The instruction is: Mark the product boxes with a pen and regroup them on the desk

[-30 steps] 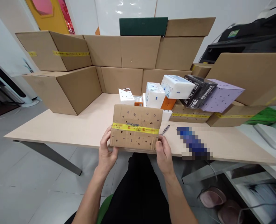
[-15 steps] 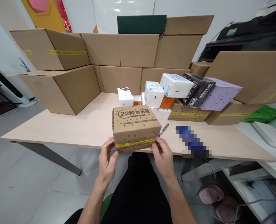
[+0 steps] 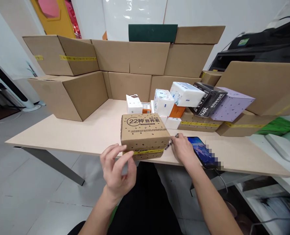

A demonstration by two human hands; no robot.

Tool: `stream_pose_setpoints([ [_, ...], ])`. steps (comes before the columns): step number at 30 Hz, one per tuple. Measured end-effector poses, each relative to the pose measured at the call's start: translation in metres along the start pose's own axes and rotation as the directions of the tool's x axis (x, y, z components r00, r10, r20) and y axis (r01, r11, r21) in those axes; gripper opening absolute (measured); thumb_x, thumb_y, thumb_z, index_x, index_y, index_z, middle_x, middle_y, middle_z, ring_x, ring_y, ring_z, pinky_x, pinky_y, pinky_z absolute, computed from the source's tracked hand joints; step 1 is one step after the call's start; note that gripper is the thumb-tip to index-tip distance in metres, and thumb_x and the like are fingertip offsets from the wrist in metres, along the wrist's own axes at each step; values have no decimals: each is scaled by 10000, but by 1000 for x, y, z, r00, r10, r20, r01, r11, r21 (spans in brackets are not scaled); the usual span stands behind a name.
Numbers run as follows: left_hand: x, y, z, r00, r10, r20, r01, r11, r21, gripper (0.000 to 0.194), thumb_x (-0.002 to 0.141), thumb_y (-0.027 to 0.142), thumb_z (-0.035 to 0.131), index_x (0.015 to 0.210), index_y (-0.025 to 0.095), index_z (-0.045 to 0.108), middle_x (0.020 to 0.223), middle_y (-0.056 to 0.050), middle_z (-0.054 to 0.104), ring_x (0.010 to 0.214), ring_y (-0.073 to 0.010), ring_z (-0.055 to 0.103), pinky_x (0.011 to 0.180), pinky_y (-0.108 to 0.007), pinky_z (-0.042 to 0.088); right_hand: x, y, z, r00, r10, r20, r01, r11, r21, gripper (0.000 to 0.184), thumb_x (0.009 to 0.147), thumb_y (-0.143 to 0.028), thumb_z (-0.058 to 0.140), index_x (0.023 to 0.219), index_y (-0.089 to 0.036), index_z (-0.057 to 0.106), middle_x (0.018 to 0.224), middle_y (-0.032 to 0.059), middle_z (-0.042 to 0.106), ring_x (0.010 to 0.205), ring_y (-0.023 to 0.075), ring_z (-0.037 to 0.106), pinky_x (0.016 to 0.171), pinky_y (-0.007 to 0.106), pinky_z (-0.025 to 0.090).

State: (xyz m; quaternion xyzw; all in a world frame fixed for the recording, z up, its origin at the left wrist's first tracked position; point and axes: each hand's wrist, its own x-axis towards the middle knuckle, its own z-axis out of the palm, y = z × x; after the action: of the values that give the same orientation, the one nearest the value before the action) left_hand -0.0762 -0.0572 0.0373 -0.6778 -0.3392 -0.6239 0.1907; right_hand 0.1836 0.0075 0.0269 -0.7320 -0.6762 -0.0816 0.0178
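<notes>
A small brown carton [image 3: 144, 133] printed "22" with a yellow tape band lies flat at the near edge of the wooden table [image 3: 86, 137]. My left hand [image 3: 116, 171] hovers just in front of it, off the table, fingers loosely spread and holding nothing. My right hand [image 3: 182, 148] rests on the table right of the carton, fingers curled at a pen [image 3: 171, 141] lying there. A phone [image 3: 200, 152] lies right beside that hand.
Large cardboard boxes [image 3: 68, 91] are stacked along the table's left and back. White, orange, black and purple packs [image 3: 186, 94] pile behind the carton on flat taped boxes [image 3: 200, 122]. A black printer [image 3: 255, 45] stands at the far right. Grey floor lies left.
The carton went from standing on edge to lying flat on the table. Both hands let go of it; my left hand drew back, my right moved right to the pen.
</notes>
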Motion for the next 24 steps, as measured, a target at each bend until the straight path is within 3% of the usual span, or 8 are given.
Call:
stream_pose_setpoints([
  [5, 25, 18, 17, 994, 99, 36, -99, 995, 22, 344, 715, 0, 668, 1002, 190, 670, 1003, -90, 680, 1055, -281, 565, 870, -444, 538, 1, 7, 2, 997, -68, -38, 67, 997, -23, 240, 925, -112, 462, 1067, -163, 649, 1040, 143, 637, 970, 253, 621, 734, 301, 431],
  [9, 28, 21, 37, 987, 93, 131, -105, 991, 85, 328, 774, 71, 687, 1086, 170, 679, 1076, -95, 719, 1100, -297, 574, 958, -471, 487, -2, 25, 3, 939, 154, -308, -66, 958, 280, 155, 940, -246, 479, 993, -152, 589, 902, 111, 670, 798, 228, 653, 692, 316, 447],
  [11, 27, 22, 45, 981, 83, 178, -112, 981, 158, 329, 807, 129, 698, 1133, 167, 678, 1119, -83, 731, 1102, -292, 585, 1001, -469, 432, -4, 30, -4, 831, 353, -430, -9, 781, 624, 155, 914, -323, 528, 930, -172, 558, 765, 54, 658, 676, 203, 647, 664, 318, 472],
  [13, 26, 23, 50, 976, 70, 204, -116, 968, 222, 325, 832, 188, 705, 1156, 178, 682, 1130, -62, 739, 1078, -283, 596, 1004, -455, 388, -7, 26, -21, 777, 468, -422, 190, 464, 865, 187, 899, -374, 543, 938, -191, 542, 683, 2, 635, 588, 177, 629, 605, 304, 490],
  [15, 27, 24, 52, 975, 58, 215, -114, 960, 257, 307, 848, 225, 703, 1153, 188, 690, 1120, -48, 746, 1054, -276, 598, 984, -442, 368, -10, 13, -43, 813, 445, -376, 363, 117, 924, 202, 908, -389, 531, 980, -203, 559, 670, -19, 636, 561, 156, 621, 548, 276, 492],
  [17, 28, 25, 52, 974, 51, 223, -112, 957, 269, 278, 860, 239, 698, 1134, 188, 698, 1108, -44, 750, 1039, -272, 595, 967, -433, 359, -12, -5, -65, 859, 328, -392, 428, -41, 903, 193, 905, -372, 561, 982, -199, 601, 717, -5, 666, 614, 143, 643, 572, 262, 506],
  [20, 29, 25, 51, 972, 48, 231, -113, 955, 275, 246, 871, 241, 691, 1112, 190, 703, 1103, -39, 753, 1034, -269, 591, 956, -425, 349, -10, -31, -87, 890, 183, -417, 430, -37, 902, 180, 901, -384, 609, 930, -206, 603, 711, -21, 659, 554, 104, 592, 504, 215, 456],
  [24, 29, 26, 51, 971, 38, 237, -104, 956, 273, 237, 873, 240, 691, 1105, 195, 704, 1098, -36, 756, 1036, -270, 590, 953, -419, 342, -1, -47, -93, 897, 75, -436, 423, 139, 895, 202, 922, -369, 581, 805, -206, 558, 630, -53, 580, 493, 73, 481, 482, 199, 387],
])
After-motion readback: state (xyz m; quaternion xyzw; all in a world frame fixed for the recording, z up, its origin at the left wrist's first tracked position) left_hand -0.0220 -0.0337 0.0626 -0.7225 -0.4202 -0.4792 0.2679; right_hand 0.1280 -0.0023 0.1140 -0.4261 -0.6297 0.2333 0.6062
